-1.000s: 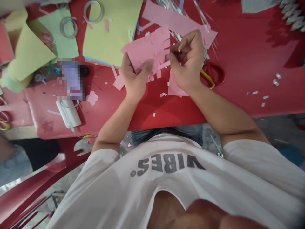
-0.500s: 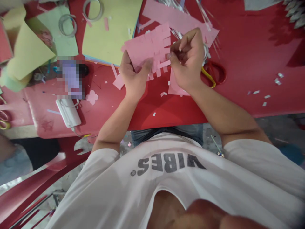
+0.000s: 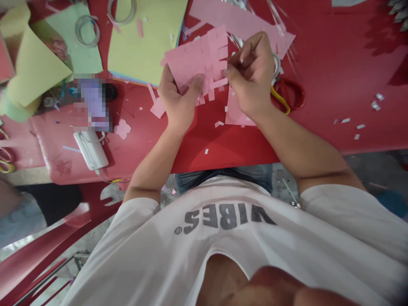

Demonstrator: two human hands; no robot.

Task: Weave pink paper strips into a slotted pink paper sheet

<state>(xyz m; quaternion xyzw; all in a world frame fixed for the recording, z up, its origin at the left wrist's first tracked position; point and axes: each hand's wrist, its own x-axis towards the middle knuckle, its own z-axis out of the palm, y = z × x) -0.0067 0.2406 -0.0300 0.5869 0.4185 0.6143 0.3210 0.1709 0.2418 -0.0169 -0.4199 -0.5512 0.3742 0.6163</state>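
Observation:
A sheet of pink paper [image 3: 191,57] with cut tabs along its right and lower edges is held above the red table [image 3: 223,144]. My left hand [image 3: 180,95] is closed on its lower left part, thumb on top. At the right edge, my right hand [image 3: 255,76] has thumb and finger pinched together by one of the tabs; its fingertips partly hide what they grip. Another pink piece [image 3: 236,110] lies under my right wrist. Scissors with red and yellow handles [image 3: 295,91] rest beside that wrist, partly covered by it.
Yellow paper [image 3: 143,46] lies on a stack at the back, with a tape roll [image 3: 123,10] on it. Another roll [image 3: 87,30] sits on green paper [image 3: 76,46]. A white power bank [image 3: 91,148] with a cable is at left. Paper scraps dot the table.
Both hands keep their hold on the pink paper, with only a slight shift of the right fingers. The view has moved a little.

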